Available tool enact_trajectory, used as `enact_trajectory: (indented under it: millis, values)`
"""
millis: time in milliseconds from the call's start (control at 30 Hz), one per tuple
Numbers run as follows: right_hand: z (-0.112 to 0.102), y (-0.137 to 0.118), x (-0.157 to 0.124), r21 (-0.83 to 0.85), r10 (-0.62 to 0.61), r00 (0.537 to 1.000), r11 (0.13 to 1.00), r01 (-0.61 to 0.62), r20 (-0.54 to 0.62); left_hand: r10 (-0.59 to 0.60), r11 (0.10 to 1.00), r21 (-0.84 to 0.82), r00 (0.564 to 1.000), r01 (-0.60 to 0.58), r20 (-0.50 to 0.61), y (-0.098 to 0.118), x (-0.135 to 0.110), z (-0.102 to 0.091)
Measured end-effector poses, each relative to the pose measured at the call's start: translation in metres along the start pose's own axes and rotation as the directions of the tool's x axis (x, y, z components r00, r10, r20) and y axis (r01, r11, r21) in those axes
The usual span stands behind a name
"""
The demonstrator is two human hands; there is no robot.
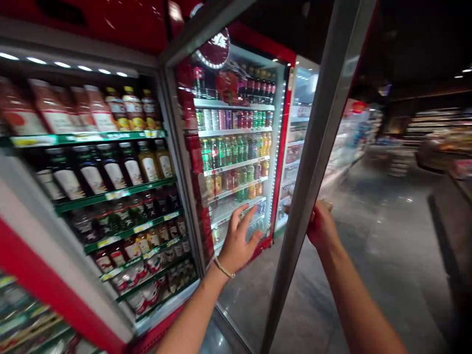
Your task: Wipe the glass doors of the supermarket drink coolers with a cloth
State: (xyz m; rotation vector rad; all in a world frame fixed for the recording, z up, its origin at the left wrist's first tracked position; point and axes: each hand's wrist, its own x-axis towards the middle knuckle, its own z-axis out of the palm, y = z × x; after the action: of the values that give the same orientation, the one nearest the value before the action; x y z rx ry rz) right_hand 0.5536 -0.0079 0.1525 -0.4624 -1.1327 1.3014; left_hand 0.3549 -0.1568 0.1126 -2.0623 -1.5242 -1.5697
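A drinks fridge stands open before me, its glass door (258, 295) swung out toward me. My right hand (321, 227) is closed around the door's grey outer frame (317, 142), fingers wrapped over its far side. My left hand (239, 242) is open, fingers spread, pressed flat against the inside of the door glass. A thin bracelet sits on that wrist. Inside the fridge, green-edged shelves (118, 194) carry rows of bottled juices and dark drinks (92, 174).
Seen through the glass is another lit red cooler (236, 147) full of cans and green bottles. To the right a grey shop floor (379, 231) runs toward dim store shelving (435, 123). A dark counter edge (453, 216) stands at the far right.
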Motion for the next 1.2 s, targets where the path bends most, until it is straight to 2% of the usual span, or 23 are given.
enact_trajectory:
  millis: [67, 200, 267, 333, 433, 500, 600, 633, 667, 733, 833, 933, 1033, 1100, 1200]
  values:
    - [0.008, -0.006, -0.028, 0.046, 0.104, 0.991, 0.993, -0.109, 0.088, -0.001, 1.0, -0.027, 1.0, 0.0, -0.004, 0.036, 0.001, -0.006]
    - [0.039, -0.013, -0.096, 0.082, 0.166, 0.962, 0.979, -0.188, 0.218, -0.017, 0.999, 0.045, 0.999, 0.019, -0.036, 0.092, -0.016, -0.034]
    - [0.063, -0.006, -0.13, 0.076, 0.154, 0.946, 0.98, -0.183, 0.287, -0.061, 0.991, 0.11, 0.988, 0.078, -0.145, 0.11, -0.037, -0.054]
    - [0.093, 0.007, -0.161, 0.042, 0.137, 0.903, 0.985, -0.168, 0.406, -0.126, 0.973, 0.15, 0.944, 0.178, -0.304, 0.12, -0.062, -0.08]
    - [0.154, 0.031, -0.199, -0.002, 0.009, 0.801, 1.0, -0.01, 0.598, -0.235, 0.933, 0.122, 0.829, 0.339, -0.508, 0.118, -0.096, -0.131]
    - [0.203, 0.044, -0.22, 0.03, -0.118, 0.695, 0.99, 0.137, 0.709, -0.264, 0.902, 0.115, 0.743, 0.416, -0.614, 0.105, -0.113, -0.174]
    - [0.277, 0.058, -0.244, 0.121, -0.27, 0.506, 0.944, 0.307, 0.82, -0.26, 0.844, 0.137, 0.619, 0.519, -0.742, 0.073, -0.129, -0.246]
    - [0.3, 0.063, -0.249, 0.139, -0.299, 0.466, 0.928, 0.347, 0.833, -0.241, 0.834, 0.145, 0.587, 0.533, -0.773, 0.059, -0.132, -0.269]
    - [0.321, 0.069, -0.252, 0.146, -0.318, 0.445, 0.914, 0.378, 0.837, -0.221, 0.826, 0.158, 0.569, 0.542, -0.792, 0.044, -0.135, -0.292]
    - [0.357, 0.084, -0.254, 0.127, -0.324, 0.463, 0.904, 0.407, 0.825, -0.176, 0.793, 0.213, 0.55, 0.571, -0.816, 0.013, -0.138, -0.332]
    - [0.397, 0.115, -0.249, 0.065, -0.276, 0.54, 0.924, 0.378, 0.795, -0.137, 0.699, 0.302, 0.536, 0.648, -0.833, -0.036, -0.143, -0.382]
    - [0.424, 0.148, -0.237, 0.024, -0.227, 0.588, 0.943, 0.332, 0.777, -0.111, 0.686, 0.34, 0.554, 0.643, -0.825, -0.081, -0.146, -0.423]
    - [0.446, 0.167, -0.216, -0.007, -0.206, 0.631, 0.948, 0.318, 0.748, -0.08, 0.695, 0.375, 0.584, 0.613, -0.808, -0.118, -0.143, -0.456]
    - [0.462, 0.171, -0.194, -0.044, -0.18, 0.656, 0.95, 0.31, 0.733, -0.045, 0.7, 0.417, 0.618, 0.58, -0.785, -0.139, -0.134, -0.471]
    - [0.491, 0.169, -0.151, -0.082, -0.2, 0.687, 0.931, 0.355, 0.698, 0.09, 0.632, 0.62, 0.751, 0.464, -0.654, -0.161, -0.108, -0.487]
